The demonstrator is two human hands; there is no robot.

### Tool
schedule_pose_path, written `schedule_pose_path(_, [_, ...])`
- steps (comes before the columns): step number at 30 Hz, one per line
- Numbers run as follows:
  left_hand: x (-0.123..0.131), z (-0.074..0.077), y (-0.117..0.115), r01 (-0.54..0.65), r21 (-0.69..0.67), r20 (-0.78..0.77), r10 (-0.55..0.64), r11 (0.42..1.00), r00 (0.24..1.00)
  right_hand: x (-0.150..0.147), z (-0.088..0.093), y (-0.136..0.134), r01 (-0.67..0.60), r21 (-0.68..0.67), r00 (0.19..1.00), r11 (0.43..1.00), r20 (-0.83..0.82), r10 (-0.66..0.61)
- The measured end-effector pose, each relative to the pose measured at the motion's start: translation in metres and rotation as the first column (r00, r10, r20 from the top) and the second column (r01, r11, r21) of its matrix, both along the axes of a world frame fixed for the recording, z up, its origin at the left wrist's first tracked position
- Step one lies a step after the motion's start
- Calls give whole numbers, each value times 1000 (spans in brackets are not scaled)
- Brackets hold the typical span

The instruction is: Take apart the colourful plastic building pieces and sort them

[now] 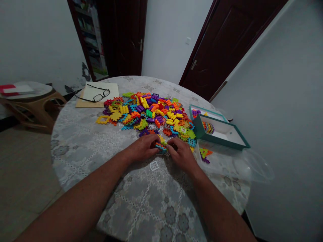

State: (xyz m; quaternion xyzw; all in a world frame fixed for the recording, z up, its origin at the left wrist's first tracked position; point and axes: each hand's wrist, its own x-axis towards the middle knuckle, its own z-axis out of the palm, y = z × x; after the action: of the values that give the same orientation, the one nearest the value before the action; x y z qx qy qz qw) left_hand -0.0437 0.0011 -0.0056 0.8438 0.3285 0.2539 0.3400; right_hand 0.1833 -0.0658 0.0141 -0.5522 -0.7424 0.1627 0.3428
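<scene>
At the near edge of a large heap of colourful plastic pieces point(151, 111), my left hand point(145, 147) and my right hand point(181, 154) face each other with bent fingers. Between them is a small cluster of joined pieces point(161, 147), yellow, orange and blue. My left hand grips its left side; the fingertips of my right hand are closed on its right side. Parts of the cluster are covered by the fingers. Just below, a white lattice piece point(154, 165) lies on the patterned tablecloth point(141, 201).
Right of the heap stands a green box point(222, 141) with pieces inside, beside a clear plastic tray point(219, 161) holding a few more. Black glasses point(98, 97) lie on a paper pad point(112, 88) at the back left. A stool point(35, 111) stands left of the table.
</scene>
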Motion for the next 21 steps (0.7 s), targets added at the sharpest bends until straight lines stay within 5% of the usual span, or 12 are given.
schedule_pose_path(12, [-1,-2,-1,62,-2,25,-62,998,998,2,-8,1,-124,36,989,992,-77,126])
schedule_pose_path(21, [1,-4,2,87,-26,58,-85,996,995,4,-15,2,-145,-103,979,984,-161,127])
